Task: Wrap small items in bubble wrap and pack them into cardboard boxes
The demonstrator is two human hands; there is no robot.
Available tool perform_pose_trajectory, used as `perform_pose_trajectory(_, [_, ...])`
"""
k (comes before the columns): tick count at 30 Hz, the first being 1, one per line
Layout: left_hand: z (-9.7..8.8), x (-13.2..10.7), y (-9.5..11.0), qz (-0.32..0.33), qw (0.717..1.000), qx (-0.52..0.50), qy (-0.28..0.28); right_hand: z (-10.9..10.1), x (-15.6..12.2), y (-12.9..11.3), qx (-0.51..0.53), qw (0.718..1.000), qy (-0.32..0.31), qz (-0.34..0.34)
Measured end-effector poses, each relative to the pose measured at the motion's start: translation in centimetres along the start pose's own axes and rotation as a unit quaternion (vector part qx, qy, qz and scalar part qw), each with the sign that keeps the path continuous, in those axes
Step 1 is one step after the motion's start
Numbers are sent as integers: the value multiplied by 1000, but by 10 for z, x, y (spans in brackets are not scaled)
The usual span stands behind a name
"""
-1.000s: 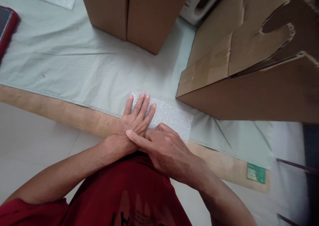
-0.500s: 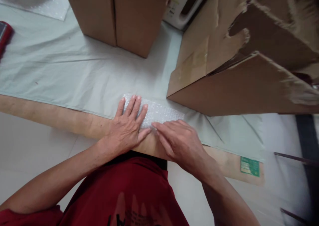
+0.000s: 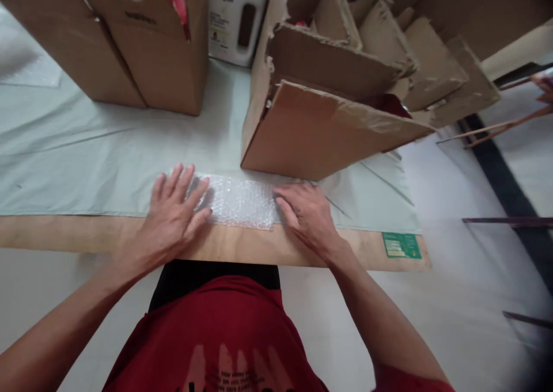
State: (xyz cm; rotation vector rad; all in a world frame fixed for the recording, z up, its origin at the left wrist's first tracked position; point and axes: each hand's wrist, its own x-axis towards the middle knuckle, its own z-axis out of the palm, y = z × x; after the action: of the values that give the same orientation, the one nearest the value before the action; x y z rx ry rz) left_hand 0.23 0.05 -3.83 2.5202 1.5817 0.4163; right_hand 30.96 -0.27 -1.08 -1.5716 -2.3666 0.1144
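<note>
A flat rectangle of bubble wrap [image 3: 242,201] lies near the front edge of the cloth-covered table, partly over the bare wood strip. My left hand [image 3: 175,210] rests at its left end, fingers spread and palm down, covering that end. At the right end is my right hand [image 3: 306,210], its fingers stretched toward the wrap with the thumb apart from them. The right fingertips are at the wrap's edge; whether they touch it I cannot tell. Neither hand grips anything.
Behind the wrap stands an open cardboard box [image 3: 328,133] with torn edges. Two tall cartons [image 3: 159,58] stand back left, with a white jug [image 3: 233,21] between. More bubble wrap [image 3: 32,58] lies far left. A green label [image 3: 401,245] marks the wooden edge [image 3: 345,248] at right.
My hands have moved apart, the left one leftward off the middle of the bubble wrap and the right one to its right end. More of the wrap shows. The camera view has shifted.
</note>
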Motion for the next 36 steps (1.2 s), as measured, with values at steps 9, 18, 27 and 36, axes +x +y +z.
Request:
perform_pose_trajectory(9, [-32,47,-39,-9,996,65,-60,17,31,-18,15,996,-40,79])
perform_pose_trajectory(18, [-73,11,-7,95,966,-22,238,-31,-8,-22,105,956,263,-74])
perform_pose_trajectory(27, [-28,-24,-19,149,984,-63,73,-7,-43,-9,75,994,39,-70])
perform_pose_trajectory(36, [12,2,-2,149,986,-42,67,31,21,-56,56,983,-85,-151])
